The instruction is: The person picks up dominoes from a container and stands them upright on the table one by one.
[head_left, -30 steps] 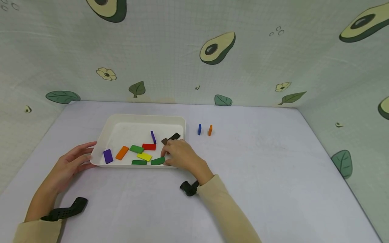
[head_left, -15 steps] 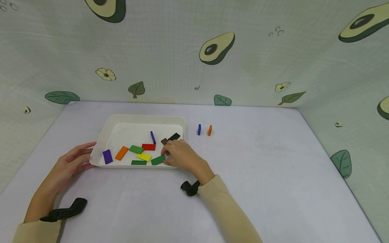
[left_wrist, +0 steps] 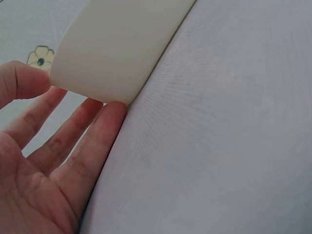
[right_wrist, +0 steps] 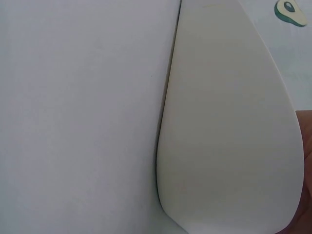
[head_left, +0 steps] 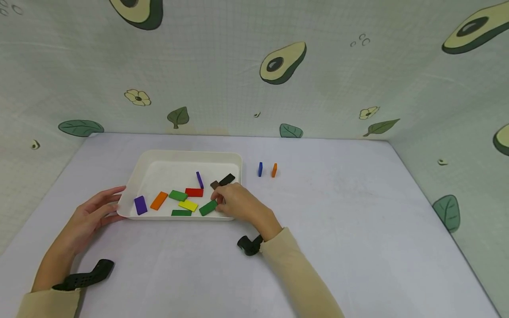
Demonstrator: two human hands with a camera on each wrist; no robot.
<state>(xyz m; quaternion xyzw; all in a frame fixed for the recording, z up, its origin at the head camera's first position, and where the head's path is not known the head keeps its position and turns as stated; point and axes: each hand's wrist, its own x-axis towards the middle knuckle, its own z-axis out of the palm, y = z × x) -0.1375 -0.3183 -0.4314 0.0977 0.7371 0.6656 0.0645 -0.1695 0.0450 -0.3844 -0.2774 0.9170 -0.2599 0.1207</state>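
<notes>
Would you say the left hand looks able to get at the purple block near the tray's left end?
Probably yes: only the tray wall stands between the left hand and the purple block, which lies uncovered.

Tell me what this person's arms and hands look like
The left hand and right hand wear no gloves. The left sleeve and right sleeve are plain beige, ending near the wrists. The black left wrist device is angled, with small holes; the black right wrist device has a rounded end. No cables show.
</notes>
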